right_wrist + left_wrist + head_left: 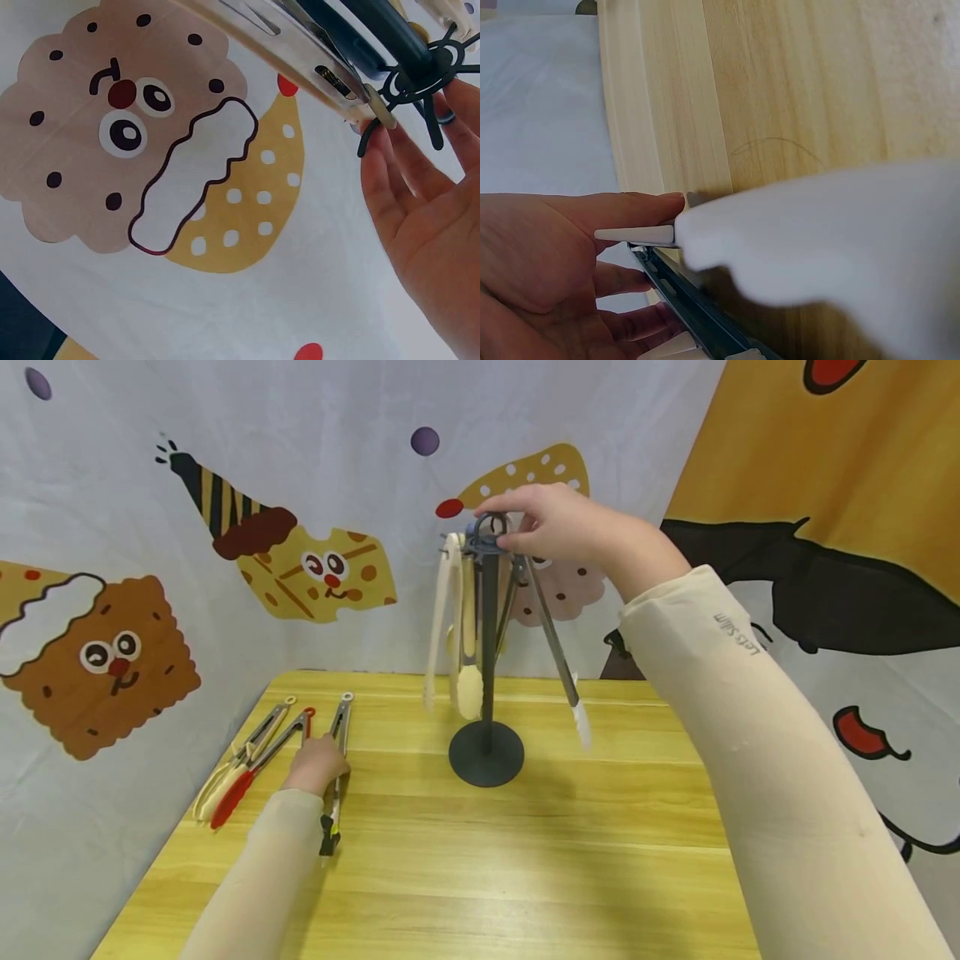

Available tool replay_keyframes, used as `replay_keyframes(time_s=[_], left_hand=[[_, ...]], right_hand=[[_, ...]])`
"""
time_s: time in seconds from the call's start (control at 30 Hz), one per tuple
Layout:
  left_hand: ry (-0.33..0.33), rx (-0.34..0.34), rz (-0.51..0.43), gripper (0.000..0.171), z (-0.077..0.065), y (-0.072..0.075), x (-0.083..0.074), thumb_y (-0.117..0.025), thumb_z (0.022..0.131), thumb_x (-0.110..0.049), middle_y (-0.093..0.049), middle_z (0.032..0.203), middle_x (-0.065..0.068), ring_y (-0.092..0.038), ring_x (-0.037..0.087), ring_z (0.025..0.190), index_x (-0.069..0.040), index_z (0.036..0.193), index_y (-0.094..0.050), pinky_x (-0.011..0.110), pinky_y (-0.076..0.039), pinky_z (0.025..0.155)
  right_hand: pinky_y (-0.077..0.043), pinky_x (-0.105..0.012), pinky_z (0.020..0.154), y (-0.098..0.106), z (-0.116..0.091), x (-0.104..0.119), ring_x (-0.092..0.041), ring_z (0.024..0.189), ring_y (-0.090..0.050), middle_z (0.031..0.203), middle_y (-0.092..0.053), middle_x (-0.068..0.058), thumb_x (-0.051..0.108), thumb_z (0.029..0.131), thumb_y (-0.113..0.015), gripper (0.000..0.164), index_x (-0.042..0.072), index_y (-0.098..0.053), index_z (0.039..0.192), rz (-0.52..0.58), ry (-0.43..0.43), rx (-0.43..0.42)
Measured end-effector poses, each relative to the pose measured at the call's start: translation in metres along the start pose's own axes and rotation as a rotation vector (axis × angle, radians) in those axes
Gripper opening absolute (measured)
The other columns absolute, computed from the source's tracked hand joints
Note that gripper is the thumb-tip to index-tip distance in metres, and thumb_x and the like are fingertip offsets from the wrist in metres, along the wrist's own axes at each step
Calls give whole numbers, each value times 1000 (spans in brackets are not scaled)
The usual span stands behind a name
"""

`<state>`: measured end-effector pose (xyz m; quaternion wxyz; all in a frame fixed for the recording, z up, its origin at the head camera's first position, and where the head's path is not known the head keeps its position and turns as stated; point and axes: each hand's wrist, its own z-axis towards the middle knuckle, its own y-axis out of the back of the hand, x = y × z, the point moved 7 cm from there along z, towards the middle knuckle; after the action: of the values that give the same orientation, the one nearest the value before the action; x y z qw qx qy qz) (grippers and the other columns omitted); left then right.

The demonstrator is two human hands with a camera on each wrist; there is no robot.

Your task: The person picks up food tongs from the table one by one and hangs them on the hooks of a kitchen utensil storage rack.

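At the table's left side my left hand (318,763) grips a pair of metal tongs (337,810) with dark tips. In the left wrist view, thumb and fingers lie on either side of the tongs (682,300); a blurred white shape (817,240) covers part of them. My right hand (558,522) holds the top of a dark stand (487,652), fingers around its ring and hooks (424,79). From the stand hang cream tongs (470,692), pale tongs (438,627) and metal tongs with white tips (558,652).
Left of my left hand lie red-tipped tongs (234,798) and cream-tipped tongs (213,787), close together. The wooden table (525,877) ends against a printed cloth (360,643) at the back and left. The stand's round base (486,768) sits on the table's middle.
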<state>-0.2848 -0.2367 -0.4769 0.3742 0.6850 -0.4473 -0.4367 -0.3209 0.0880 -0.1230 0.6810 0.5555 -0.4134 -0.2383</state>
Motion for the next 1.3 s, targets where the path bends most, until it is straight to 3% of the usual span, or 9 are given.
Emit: replay_keyframes(time_s=[0.17, 0.3, 0.67, 0.8, 0.87, 0.9, 1.03, 1.13, 1.3], left_hand=[[13, 25, -7, 53, 0, -1, 1, -62, 83, -16, -57, 102, 35, -59, 41, 85, 17, 121, -45, 48, -51, 71], [14, 23, -16, 52, 0, -1, 1, -62, 84, -16, -56, 105, 35, -58, 44, 90, 17, 121, -45, 50, -51, 74], [13, 17, -5, 52, 0, -1, 0, -63, 83, -16, -56, 104, 35, -58, 42, 88, 17, 119, -46, 48, -51, 71], [11, 14, -3, 51, -1, -1, 0, -63, 83, -16, -56, 103, 35, -58, 42, 88, 17, 118, -47, 48, -51, 71], [7, 6, -3, 51, -1, -1, -1, -63, 82, -16, -57, 101, 34, -59, 41, 86, 17, 117, -48, 47, -51, 70], [2, 0, -4, 50, -1, 0, -1, -63, 82, -16, -58, 100, 33, -59, 40, 84, 17, 117, -49, 46, -51, 68], [-15, -20, -5, 48, -2, 3, -3, -64, 81, -15, -60, 93, 30, -59, 36, 77, 17, 115, -50, 43, -50, 64], [-21, -19, -2, 49, -2, 4, -3, -64, 81, -15, -60, 92, 30, -59, 36, 76, 17, 115, -50, 43, -50, 63], [-28, -10, -2, 47, -1, 3, -3, -64, 80, -15, -60, 91, 29, -59, 35, 75, 16, 113, -50, 41, -51, 61]], right_hand=[[-37, -48, 98, 2, -1, 6, -31, 117, -43, 138, -45, -11, 32, 98, -49, 49, 23, -40, 145, -135, 81, -36], [-26, -53, 103, 3, -1, 4, -32, 123, -33, 134, -45, -13, 38, 97, -48, 52, 24, -38, 146, -171, 107, -46], [-24, -51, 111, -9, 0, -15, -22, 141, -23, 158, -14, 4, 37, 98, -46, 56, 41, -23, 148, 162, 121, 22], [-35, -43, 99, -11, -1, -19, -22, 111, -47, 156, -20, 8, 35, 98, -46, 54, 44, -24, 147, 218, 110, 2], [-38, -40, 85, -11, -2, -19, -22, 84, -47, 139, -43, -2, 34, 98, -46, 54, 43, -25, 147, 228, 109, -8], [-36, -39, 80, -11, -1, -18, -22, 77, -43, 134, -46, -1, 33, 98, -46, 54, 42, -26, 147, 232, 116, -14], [-40, -38, 88, -11, -1, -15, -20, 96, -53, 126, -53, -2, 28, 99, -47, 54, 34, -28, 149, 236, 137, -25], [-35, -42, 105, -10, 0, -12, -18, 130, -41, 144, -43, 1, 27, 98, -48, 54, 29, -29, 149, 228, 141, -20], [-35, -43, 103, -8, 0, -8, -20, 128, -42, 140, -46, 0, 29, 98, -48, 53, 29, -31, 148, 173, 113, -31]])
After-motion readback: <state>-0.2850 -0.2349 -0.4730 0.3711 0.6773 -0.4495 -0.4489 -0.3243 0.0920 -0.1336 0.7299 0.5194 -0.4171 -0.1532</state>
